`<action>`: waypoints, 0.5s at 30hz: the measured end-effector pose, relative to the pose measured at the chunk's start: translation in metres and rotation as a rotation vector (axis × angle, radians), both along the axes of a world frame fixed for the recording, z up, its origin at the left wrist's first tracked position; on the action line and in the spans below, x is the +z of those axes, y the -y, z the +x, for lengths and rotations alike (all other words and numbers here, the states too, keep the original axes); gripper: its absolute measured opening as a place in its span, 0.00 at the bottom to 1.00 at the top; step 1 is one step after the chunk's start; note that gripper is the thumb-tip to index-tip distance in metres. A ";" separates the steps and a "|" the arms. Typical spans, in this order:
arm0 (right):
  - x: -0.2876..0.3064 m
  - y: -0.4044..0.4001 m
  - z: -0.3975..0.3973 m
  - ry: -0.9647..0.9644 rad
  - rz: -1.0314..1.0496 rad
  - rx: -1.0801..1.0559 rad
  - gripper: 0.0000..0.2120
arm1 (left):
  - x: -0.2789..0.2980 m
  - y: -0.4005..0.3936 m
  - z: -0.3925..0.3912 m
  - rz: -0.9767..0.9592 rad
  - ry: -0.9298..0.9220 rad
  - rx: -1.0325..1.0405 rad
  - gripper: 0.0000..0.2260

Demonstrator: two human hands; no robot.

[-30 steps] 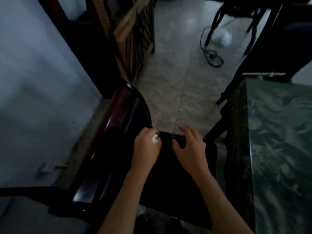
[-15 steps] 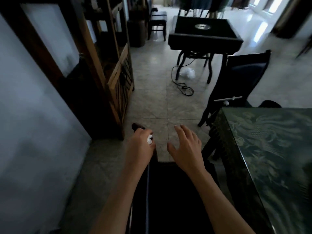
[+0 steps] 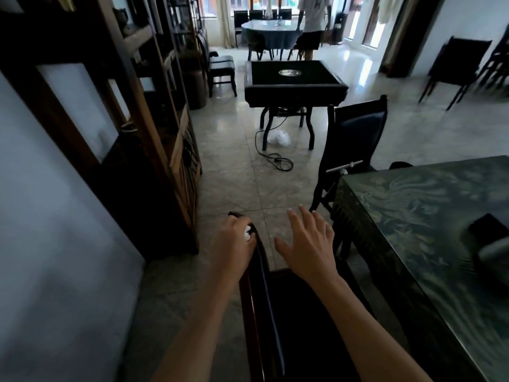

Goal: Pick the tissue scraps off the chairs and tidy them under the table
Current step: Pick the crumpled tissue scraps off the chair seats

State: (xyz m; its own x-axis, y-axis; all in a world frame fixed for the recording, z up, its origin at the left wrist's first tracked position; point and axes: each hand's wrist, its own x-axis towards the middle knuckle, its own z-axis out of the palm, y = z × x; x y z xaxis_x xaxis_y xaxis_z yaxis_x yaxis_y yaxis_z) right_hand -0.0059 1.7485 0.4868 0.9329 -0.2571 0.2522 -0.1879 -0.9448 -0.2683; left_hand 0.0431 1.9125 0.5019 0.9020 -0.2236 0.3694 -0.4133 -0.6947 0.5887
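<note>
while left hand (image 3: pixel 234 244) grips tissue scrap (image 3: pixel 248 233), chair (image 3: pixel 355 139) flanks table (image 3: pixel 429 205)

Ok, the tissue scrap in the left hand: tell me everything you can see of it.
The tissue scrap is a small, white, crumpled wad, papery by its look. Only a little of it shows, bulging out on the thumb side of the left hand, whose curled fingers hold it in their grip. The rest is hidden inside the fist. It sits right by the dark top rail of the chair; whether it touches the rail I cannot tell.
</note>
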 end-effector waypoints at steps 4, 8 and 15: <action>0.000 -0.008 -0.012 -0.014 0.016 -0.036 0.34 | -0.001 -0.012 -0.001 0.029 0.000 -0.041 0.13; -0.002 -0.015 -0.003 -0.017 0.022 -0.088 0.34 | 0.000 -0.015 0.019 0.064 -0.004 -0.096 0.12; -0.015 -0.043 0.061 -0.045 0.025 -0.222 0.34 | -0.014 -0.028 0.114 0.103 -0.037 -0.237 0.13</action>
